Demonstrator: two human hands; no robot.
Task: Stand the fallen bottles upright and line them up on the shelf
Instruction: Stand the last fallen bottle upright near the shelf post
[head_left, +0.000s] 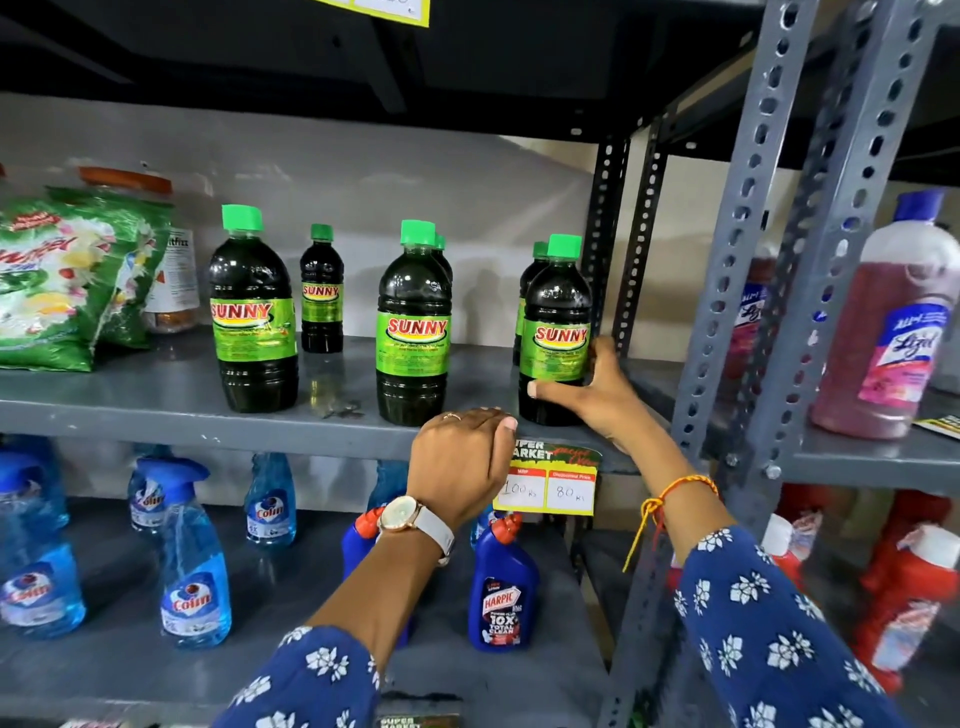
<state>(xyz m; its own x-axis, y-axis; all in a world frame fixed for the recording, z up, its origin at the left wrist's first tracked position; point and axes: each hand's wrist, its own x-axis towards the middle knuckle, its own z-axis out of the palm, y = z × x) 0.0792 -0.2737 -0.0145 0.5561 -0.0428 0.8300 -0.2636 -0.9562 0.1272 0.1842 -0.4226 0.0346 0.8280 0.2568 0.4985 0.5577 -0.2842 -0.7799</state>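
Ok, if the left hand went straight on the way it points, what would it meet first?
Probably the base of the middle front Sunny bottle, just beyond the left hand; depth is unclear, so it could pass to its right.

Green detergent bag (67, 280) — Harpic bottle (501, 597) — price tag (550, 488).

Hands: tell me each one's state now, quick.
Left hand: loosely curled on the shelf edge, holding nothing.
Right hand: grips the rightmost Sunny bottle.

2 rear bottles (535, 275) stand mostly hidden, probably upright.
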